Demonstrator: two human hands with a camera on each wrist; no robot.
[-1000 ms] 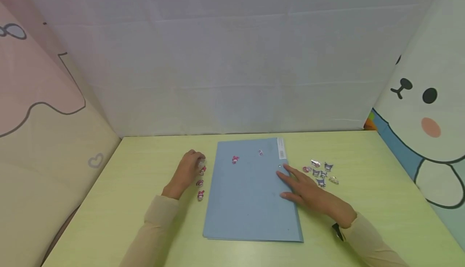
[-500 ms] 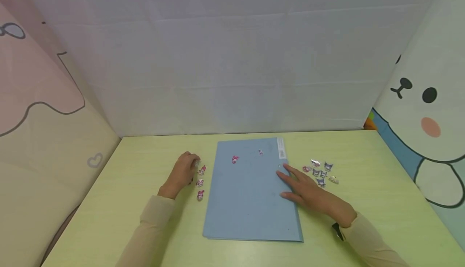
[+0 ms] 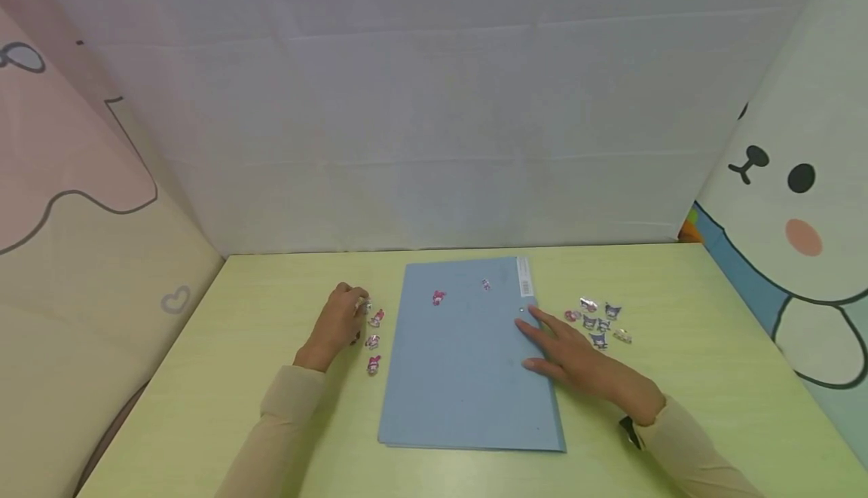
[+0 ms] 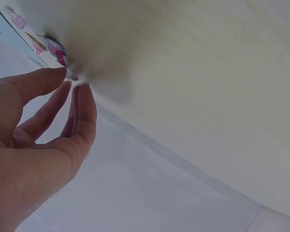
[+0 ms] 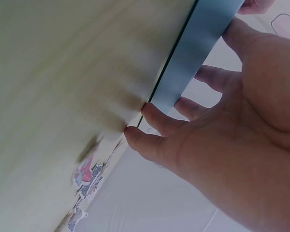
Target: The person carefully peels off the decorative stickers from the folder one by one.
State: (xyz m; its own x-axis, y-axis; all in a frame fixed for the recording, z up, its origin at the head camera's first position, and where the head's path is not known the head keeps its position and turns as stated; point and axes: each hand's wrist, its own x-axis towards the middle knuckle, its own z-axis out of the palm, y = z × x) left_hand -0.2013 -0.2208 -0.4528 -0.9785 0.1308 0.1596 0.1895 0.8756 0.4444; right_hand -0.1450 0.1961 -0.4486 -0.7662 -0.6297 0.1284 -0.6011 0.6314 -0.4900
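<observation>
My left hand [image 3: 337, 321] is at the left of the blue folder [image 3: 468, 377], thumb and fingertips together at a small shiny sticker [image 3: 366, 306]. In the left wrist view my left hand [image 4: 48, 130] pinches at the edge of this sticker, which is mostly hidden by the fingertips. Just below it, a column of pink character stickers [image 3: 373, 342] lies on the table. My right hand [image 3: 576, 358] rests with spread fingers on the folder's right edge. In the right wrist view my right hand [image 5: 208, 125] has its outer fingertips down on the table beside the folder.
Two small stickers, a pink one [image 3: 438, 298] and a paler one [image 3: 486, 285], are on the folder's upper part. A white barcode label [image 3: 525, 277] marks its top right corner. Several purple and pink stickers [image 3: 599, 325] lie right of the folder on the yellow table [image 3: 705, 377].
My left hand has shifted slightly left, away from the folder, with the shiny sticker at its fingertips, uncovering the top of the pink column. My right hand has stayed put.
</observation>
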